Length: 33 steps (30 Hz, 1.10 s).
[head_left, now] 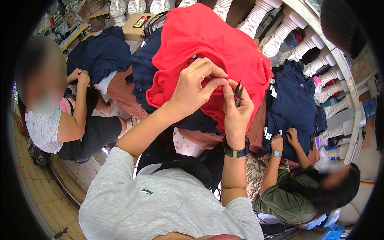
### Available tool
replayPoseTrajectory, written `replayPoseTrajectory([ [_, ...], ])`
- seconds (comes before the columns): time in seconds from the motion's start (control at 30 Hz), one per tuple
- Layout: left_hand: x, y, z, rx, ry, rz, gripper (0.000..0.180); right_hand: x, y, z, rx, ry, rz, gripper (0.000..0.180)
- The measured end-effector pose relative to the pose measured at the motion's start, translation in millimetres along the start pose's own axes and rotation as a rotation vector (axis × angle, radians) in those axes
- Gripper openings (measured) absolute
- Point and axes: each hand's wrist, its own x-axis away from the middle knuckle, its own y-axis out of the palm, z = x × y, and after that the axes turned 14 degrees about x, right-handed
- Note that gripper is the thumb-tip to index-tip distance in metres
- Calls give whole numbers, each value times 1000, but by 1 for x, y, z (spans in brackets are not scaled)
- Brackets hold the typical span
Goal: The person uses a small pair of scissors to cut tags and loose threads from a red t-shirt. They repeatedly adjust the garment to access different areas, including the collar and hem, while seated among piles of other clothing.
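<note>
A bright red garment [224,38] lies heaped in front of me on top of dark navy cloth [145,66]. Thumb and forefinger of my left hand [198,82] are pinched together on a bit of the red fabric. Right beside it, my right hand [238,110] has its fingertips at the same spot. Small dark-bladed thread snips [239,93] are held in that right hand, their pointed blades upward and slightly apart. Whether a thread lies between the fingertips is too small to tell. A dark watch is on my right wrist.
A brown cloth [120,90] covers the table. At left a person handles navy garments [100,52]; at right another works on a navy garment stack [290,100] with white tags. A cardboard box [137,26] sits at the back. White balusters [276,34] line the far and right sides.
</note>
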Motion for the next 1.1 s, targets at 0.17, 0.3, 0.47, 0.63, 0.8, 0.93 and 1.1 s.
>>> replayPoseTrajectory([
  [0.17,-2,0,-2,-11,-53,-19,6,-1,8,11,158,-252,64,14],
  [0.3,3,-2,-12,332,-241,-21,9,7,1,-3,-154,151,-62,15],
  [0.47,4,-7,4,54,43,-5,7,7,-5,-7,-137,211,-55,14],
  [0.63,-2,-3,5,-97,200,-79,10,8,7,-4,316,-221,49,11],
  [0.8,-2,-5,0,19,17,-54,7,7,8,-9,112,-106,36,13],
  [0.93,3,-6,1,127,-75,-12,7,7,-3,-8,-150,188,-52,18],
  [1.1,-1,-3,13,-54,160,-10,8,7,-8,-8,-161,211,-67,17],
])
